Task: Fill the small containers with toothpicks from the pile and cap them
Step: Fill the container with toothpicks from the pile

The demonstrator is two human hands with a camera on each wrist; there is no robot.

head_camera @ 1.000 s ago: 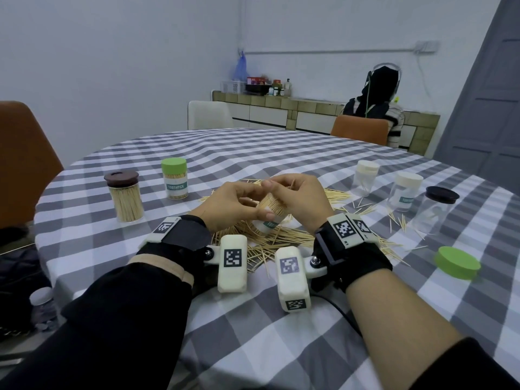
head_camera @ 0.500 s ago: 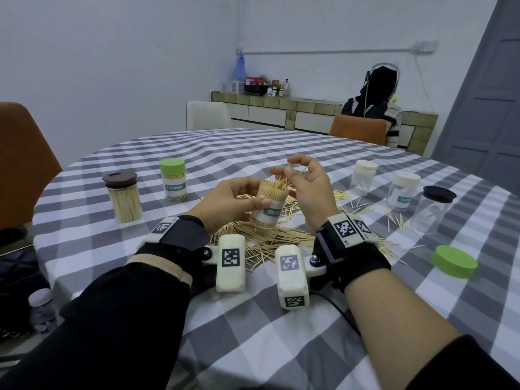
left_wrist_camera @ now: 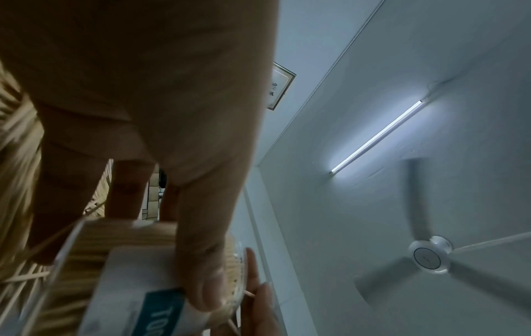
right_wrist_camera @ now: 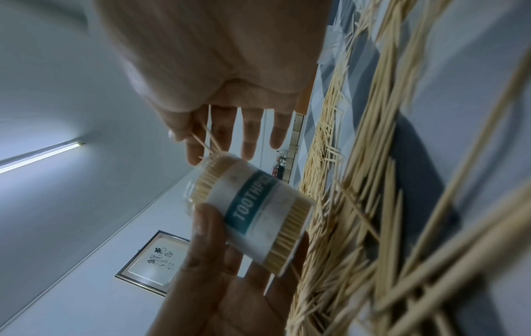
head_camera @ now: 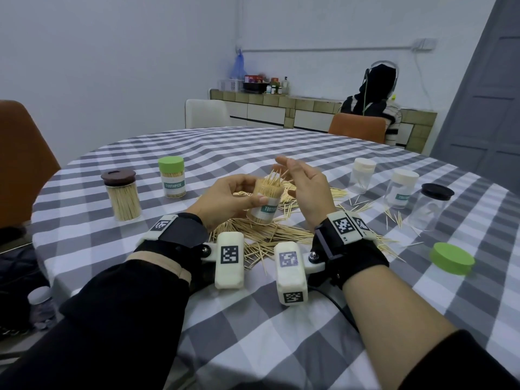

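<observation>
My left hand (head_camera: 251,192) grips a clear container (head_camera: 266,205) with a teal "TOOTHPICK" label, tilted a little above the toothpick pile (head_camera: 270,236). It is packed with toothpicks, and several stick up unevenly out of its uncapped mouth. My right hand (head_camera: 294,175) is open with straight fingers, just right of and above that mouth. The right wrist view shows the container (right_wrist_camera: 252,213) held by the left thumb and fingers, with my right hand (right_wrist_camera: 229,136) spread behind the protruding sticks. In the left wrist view my left hand (left_wrist_camera: 201,279) wraps the container (left_wrist_camera: 120,272). A loose green cap (head_camera: 451,257) lies at the right.
At the left stand a filled jar with a brown lid (head_camera: 122,197) and a filled container with a green cap (head_camera: 171,177). Two white-capped clear containers (head_camera: 363,175) (head_camera: 402,190) and a black-lidded jar (head_camera: 432,206) stand at the right. Stray toothpicks lie around them. A seated person (head_camera: 377,102) is behind the table.
My left hand has lifted the container up off the pile. My right hand has let go of its top and opened, fingers now straight beside the mouth.
</observation>
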